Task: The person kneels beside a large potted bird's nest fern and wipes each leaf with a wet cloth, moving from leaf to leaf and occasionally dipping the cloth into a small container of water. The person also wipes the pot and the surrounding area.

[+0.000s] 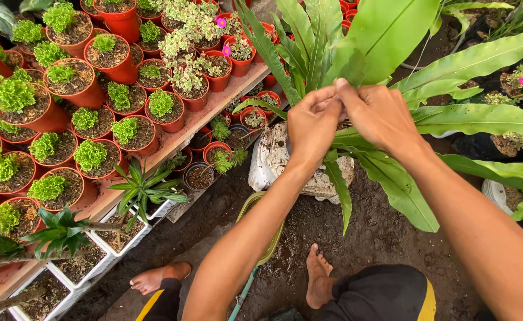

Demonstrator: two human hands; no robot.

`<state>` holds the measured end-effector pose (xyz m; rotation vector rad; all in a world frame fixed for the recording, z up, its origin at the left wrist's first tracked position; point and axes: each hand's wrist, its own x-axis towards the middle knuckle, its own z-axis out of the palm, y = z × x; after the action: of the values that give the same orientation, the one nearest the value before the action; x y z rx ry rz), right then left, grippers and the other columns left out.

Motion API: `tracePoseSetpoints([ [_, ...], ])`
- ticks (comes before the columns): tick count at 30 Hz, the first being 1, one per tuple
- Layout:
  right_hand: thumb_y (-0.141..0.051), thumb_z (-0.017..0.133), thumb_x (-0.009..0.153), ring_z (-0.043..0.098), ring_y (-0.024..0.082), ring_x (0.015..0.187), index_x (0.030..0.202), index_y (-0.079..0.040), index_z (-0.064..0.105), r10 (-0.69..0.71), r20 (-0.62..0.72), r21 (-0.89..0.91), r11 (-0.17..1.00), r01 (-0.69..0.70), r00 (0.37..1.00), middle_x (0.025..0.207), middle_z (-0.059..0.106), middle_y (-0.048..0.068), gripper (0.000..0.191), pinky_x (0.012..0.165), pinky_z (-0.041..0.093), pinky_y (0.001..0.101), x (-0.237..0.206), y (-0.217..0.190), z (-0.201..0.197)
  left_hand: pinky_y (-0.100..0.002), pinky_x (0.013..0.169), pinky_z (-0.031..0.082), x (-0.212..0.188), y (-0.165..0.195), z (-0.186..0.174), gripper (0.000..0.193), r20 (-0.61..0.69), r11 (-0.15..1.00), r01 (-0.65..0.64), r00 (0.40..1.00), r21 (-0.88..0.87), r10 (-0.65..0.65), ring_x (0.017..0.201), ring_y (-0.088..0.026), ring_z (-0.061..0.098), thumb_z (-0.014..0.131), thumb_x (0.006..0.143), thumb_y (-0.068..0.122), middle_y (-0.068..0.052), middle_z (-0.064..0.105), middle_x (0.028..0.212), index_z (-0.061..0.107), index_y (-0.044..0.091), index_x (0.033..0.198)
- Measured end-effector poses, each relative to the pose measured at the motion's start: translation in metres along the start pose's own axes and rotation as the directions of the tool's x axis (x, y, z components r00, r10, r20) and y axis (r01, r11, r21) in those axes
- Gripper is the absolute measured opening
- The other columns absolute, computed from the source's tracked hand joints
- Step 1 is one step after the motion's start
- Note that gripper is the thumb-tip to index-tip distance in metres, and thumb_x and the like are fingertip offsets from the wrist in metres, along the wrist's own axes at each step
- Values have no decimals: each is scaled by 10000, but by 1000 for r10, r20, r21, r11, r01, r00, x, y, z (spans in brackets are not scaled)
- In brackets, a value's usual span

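Both hands meet right over the middle of a big leafy fern (356, 35). The left hand (312, 125) and the right hand (380, 116) touch each other at the fingertips. The fingers of both are pinched closed on something small and thin at the heart of the plant. It looks like a bit of leaf, but it is too small to tell for sure.

The fern sits straight ahead of the hands and just under them. Its long green leaves spread out from the middle like a fan. Some go up and away from the hands. Some go out past the right hand. One long leaf (340, 190) hangs down under the left hand, toward the person's bare feet. The pinched spot is at the centre, where all the leaves start. Both hands are just as close to it.

Under the hands, the plant grows out of a white lumpy sack (270, 157) that stands on dark wet ground (386, 238).

Far off to the left of the left hand is a wooden shelf (178, 139) full of red pots (71, 89) with small green plants. A green hose (255, 238) lies on the ground below the left arm.
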<state>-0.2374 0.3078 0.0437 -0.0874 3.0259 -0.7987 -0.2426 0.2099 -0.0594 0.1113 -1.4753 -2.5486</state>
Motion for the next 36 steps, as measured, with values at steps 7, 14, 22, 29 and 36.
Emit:
tracePoseSetpoints([
  [7,-489,624,999,666,225,651,865,50,774,56,-119,84,995,-46,991,729,720,181,575,657,519,408,12,1,-16,-259,741,611,-1,-2,-24,244,25,999,-41,999,-10,41,810,-141,735,670,942,58,-139,760,970,697,-58,1155],
  [14,-321,684,930,712,96,687,975,17,770,-95,-93,390,912,124,991,828,760,97,352,614,551,265,15,6,-20,-250,687,601,5,-20,-31,228,-122,966,220,971,134,-204,757,-136,735,688,882,45,-132,771,933,713,-39,1093],
  [22,-487,552,1020,729,203,766,1059,-14,781,-43,-81,138,989,54,996,859,766,126,526,715,545,372,-6,-27,-34,-276,754,609,4,23,26,258,15,987,-29,999,-157,31,823,-146,736,664,955,58,-136,764,1019,681,-48,1190],
  [29,-427,506,1058,694,158,1094,1395,-16,596,-426,21,407,830,381,905,1226,739,104,539,946,534,322,-48,-40,-57,-329,798,674,-46,107,-64,224,-64,909,-411,911,-68,407,968,-200,761,649,1017,90,-115,726,1170,666,41,1235],
  [36,-245,669,984,793,130,820,1005,-73,806,-690,520,720,671,177,503,878,811,30,221,727,615,311,-155,44,-55,-274,690,499,-116,46,-266,102,-288,917,-335,876,215,388,836,-122,585,500,1124,162,-14,593,942,561,96,1077],
])
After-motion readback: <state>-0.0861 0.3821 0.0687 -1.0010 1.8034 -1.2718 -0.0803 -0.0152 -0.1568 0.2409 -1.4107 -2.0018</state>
